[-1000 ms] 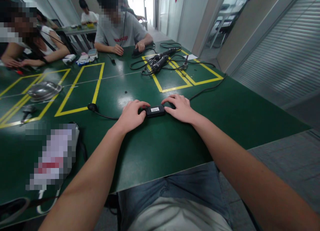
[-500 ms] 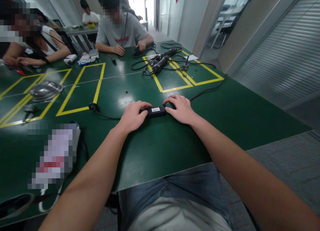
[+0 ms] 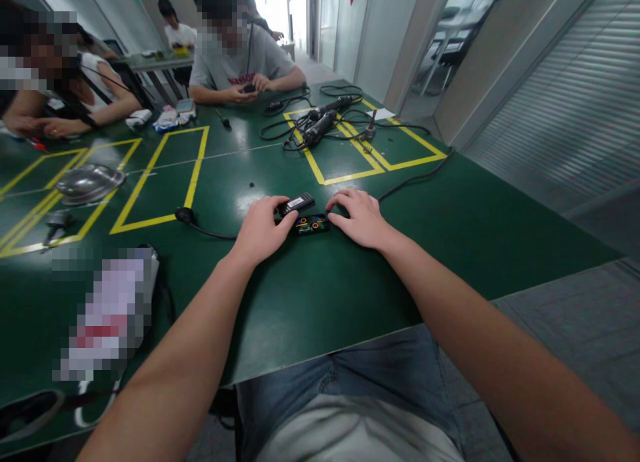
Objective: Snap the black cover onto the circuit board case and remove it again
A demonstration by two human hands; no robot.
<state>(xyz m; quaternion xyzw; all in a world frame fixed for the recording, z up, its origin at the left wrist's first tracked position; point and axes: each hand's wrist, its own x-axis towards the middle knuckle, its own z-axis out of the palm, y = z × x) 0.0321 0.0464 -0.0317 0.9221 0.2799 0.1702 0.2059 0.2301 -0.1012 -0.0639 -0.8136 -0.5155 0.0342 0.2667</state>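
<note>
A small black power adapter lies opened on the green table [image 3: 320, 295]. Its base [image 3: 311, 225] sits flat and shows a circuit board with coloured parts inside. My left hand [image 3: 260, 230] pinches the black lid [image 3: 296, 203] with a white label and holds it lifted just behind the base. My right hand [image 3: 361, 217] rests on the right end of the base, fingers curled against it. A black cable [image 3: 207, 230] runs left from the adapter to a plug [image 3: 185, 214].
Yellow tape boxes mark the table. Black tools and tangled cables [image 3: 320, 123] lie at the far middle. A metal dish [image 3: 89, 181] sits at the left. People sit at the far edge; one in a grey shirt [image 3: 240, 62] handles a small object. The table edge is close to my lap.
The adapter was closed under both hands. My left hand has now lifted the labelled lid off and back, exposing the circuit board. The person in grey raised both hands to a small object.
</note>
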